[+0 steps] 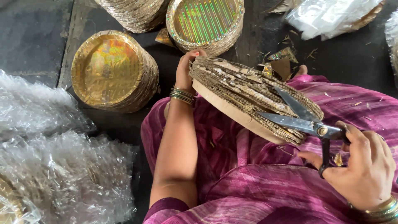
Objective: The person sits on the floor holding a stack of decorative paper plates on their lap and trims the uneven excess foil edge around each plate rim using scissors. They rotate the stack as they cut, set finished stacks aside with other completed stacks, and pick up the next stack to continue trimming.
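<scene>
My left hand (pixel 185 70) grips the far rim of a thick stack of gold paper plates (pixel 240 93), held on edge over my lap and tilted. Large metal scissors (pixel 304 120) are in my right hand (pixel 365 166), fingers through the dark handles. The blades are apart and bite into the stack's ragged rim at its right side. Purple cloth (pixel 257 182) covers my lap below.
A stack of shiny gold plates (pixel 112 70) lies on the dark floor to the left; two more stacks (pixel 207 23) sit at the top. Clear plastic bags (pixel 58 166) pile up at the left, another bag (pixel 327 14) at top right. Gold offcuts (pixel 284 56) litter the floor.
</scene>
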